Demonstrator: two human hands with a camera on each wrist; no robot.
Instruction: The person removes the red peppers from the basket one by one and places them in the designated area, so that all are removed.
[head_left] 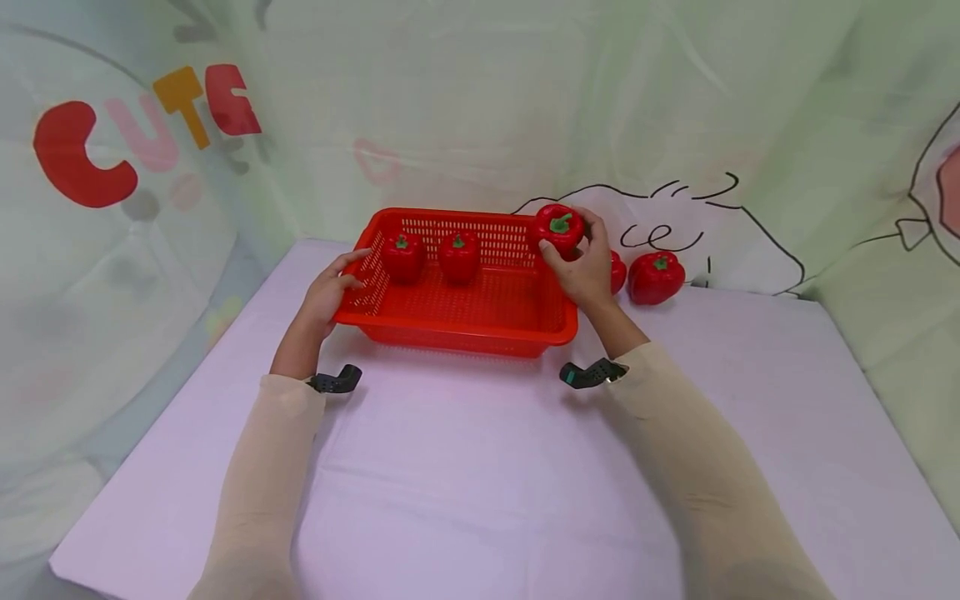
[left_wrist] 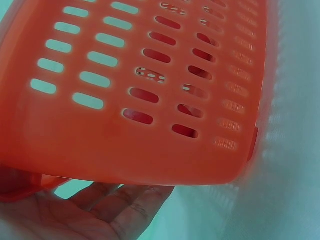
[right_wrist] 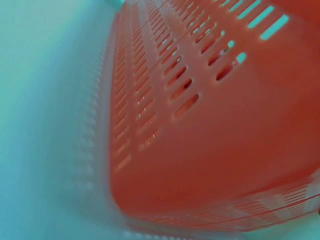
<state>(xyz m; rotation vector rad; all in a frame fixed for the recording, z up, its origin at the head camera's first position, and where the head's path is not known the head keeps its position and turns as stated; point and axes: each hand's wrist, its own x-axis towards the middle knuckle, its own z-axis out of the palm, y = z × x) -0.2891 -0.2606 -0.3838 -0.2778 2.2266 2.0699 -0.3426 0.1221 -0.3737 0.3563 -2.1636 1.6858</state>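
A red plastic basket (head_left: 480, 333) with slotted walls stands on the table. My left hand (head_left: 326, 292) holds its left rim, and in the left wrist view the fingers (left_wrist: 135, 210) show beside the slotted wall. My right hand (head_left: 588, 267) grips a red bell pepper (head_left: 551, 229) with a green stem, at the basket's right back corner. Two more bell peppers sit inside the basket, one at the left (head_left: 402, 260) and one beside it (head_left: 459, 260). The right wrist view shows the basket's wall (right_wrist: 240, 130) but not the held pepper.
To the right of the basket, a red bell pepper (head_left: 657, 277) lies on the table (head_left: 450, 467). Another pepper (head_left: 617, 272) is partly hidden behind the right hand. A printed cloth (head_left: 480, 100) hangs behind and around the table.
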